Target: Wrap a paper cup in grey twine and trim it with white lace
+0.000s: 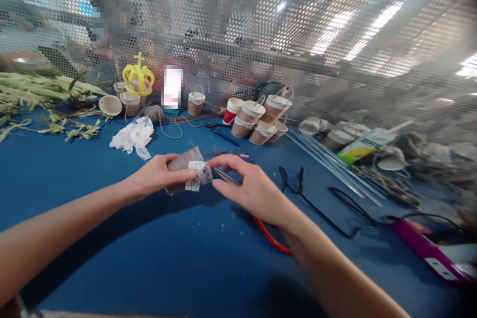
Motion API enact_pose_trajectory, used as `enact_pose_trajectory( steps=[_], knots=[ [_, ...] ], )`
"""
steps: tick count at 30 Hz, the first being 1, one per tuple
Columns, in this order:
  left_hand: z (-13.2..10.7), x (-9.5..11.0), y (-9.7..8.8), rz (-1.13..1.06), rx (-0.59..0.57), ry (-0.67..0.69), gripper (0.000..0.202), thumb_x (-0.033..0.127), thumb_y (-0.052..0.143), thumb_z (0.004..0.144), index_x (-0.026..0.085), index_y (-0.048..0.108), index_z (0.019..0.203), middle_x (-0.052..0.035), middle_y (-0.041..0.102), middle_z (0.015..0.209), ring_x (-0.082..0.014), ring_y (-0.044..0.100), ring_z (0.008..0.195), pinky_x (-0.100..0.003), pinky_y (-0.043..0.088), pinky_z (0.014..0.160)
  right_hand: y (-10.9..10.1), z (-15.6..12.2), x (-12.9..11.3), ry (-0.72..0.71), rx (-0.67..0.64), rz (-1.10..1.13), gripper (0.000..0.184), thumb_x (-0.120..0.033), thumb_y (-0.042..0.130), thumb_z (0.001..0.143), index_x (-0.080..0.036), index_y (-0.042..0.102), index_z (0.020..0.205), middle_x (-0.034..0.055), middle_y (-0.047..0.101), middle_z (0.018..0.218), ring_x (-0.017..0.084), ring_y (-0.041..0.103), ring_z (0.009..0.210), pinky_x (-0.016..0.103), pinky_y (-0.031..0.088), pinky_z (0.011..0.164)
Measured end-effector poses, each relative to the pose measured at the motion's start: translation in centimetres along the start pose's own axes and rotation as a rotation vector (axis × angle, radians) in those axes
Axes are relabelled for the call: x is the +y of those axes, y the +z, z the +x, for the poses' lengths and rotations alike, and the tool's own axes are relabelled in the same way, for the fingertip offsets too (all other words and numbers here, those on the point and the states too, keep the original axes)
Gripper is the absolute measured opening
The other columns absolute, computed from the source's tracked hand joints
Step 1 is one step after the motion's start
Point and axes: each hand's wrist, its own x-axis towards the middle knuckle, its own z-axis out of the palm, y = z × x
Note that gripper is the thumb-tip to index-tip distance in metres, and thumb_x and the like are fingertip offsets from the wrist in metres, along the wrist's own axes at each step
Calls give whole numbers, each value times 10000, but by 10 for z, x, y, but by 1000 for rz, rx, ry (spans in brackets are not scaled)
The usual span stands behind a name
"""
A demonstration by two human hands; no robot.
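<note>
My left hand is closed round a cup wrapped in grey-brown cord, tilted on its side above the blue table. A white printed scrap of paper or cloth lies over the cup's end, with my left thumb pressing on it. At the scrap's right edge, the index finger of my right hand touches it. Scissors pass through that right hand: metal blades show between thumb and index finger, and a red handle shows beneath the wrist. The remaining right fingers are hidden.
Behind are crumpled white paper, a ball of grey cord, blue-handled pliers and stacked cord-wrapped cups. Clear rods, a black cable and a purple power strip lie right. Perforated metal mesh stands at the back.
</note>
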Motion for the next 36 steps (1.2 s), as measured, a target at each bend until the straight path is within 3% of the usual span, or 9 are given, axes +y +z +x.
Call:
enact_pose_trajectory(
  steps=[7,10,12,15,18,21,24,30,36],
  knots=[
    [-5,5,10,71,-83,-29,543,584,600,638,101,526,875,5,540,590,-99,500,488,-225,422,468,18,-2,-2,78,-30,150,142,-279,524,770,-166,586,830,14,620,779,137,541,708,261,426,670],
    [-7,7,10,208,-65,34,634,615,551,655,99,502,1020,-60,593,756,-158,567,618,-291,480,551,19,-4,1,122,-6,247,125,-279,523,757,-163,566,776,-3,574,710,117,505,639,243,413,617],
    [-10,7,10,405,63,189,784,603,606,609,131,400,1199,-123,564,1005,-225,583,812,-378,498,679,19,-5,2,153,66,291,102,-264,534,730,-164,552,738,-15,543,673,106,477,603,235,398,585],
    [-14,2,13,777,322,592,857,497,700,577,185,311,1275,-169,392,1258,-308,459,1089,-479,416,876,19,-8,6,222,187,378,126,-290,541,721,-165,538,712,-27,508,623,97,439,558,226,367,533],
    [-16,-3,19,1049,410,978,498,296,659,693,195,439,1129,-147,418,1224,-297,410,1135,-470,370,928,22,-11,8,262,231,485,160,-323,560,722,-166,538,702,-29,512,611,94,433,547,223,352,520],
    [-16,-6,27,1114,462,1139,213,198,582,756,187,503,954,-102,528,1010,-233,502,943,-408,423,812,27,-14,6,258,240,522,168,-325,571,722,-163,542,690,-22,533,626,97,447,563,228,360,540],
    [-16,-7,30,1086,487,1180,106,189,561,775,171,519,871,-72,555,865,-187,512,785,-357,418,695,31,-16,2,247,245,500,147,-306,562,730,-160,554,708,-10,548,651,107,461,586,236,374,557],
    [-22,-2,29,860,380,1160,52,127,582,772,163,553,795,-41,559,791,-151,514,756,-320,414,691,33,-19,2,150,195,388,114,-279,530,760,-168,542,738,15,556,720,133,485,657,274,410,626],
    [-28,19,21,345,362,825,45,165,565,789,158,558,745,-5,556,719,-99,525,671,-219,432,616,34,-18,12,-181,253,278,65,-192,537,773,-197,494,724,30,531,793,155,506,781,319,426,734]
  ],
)
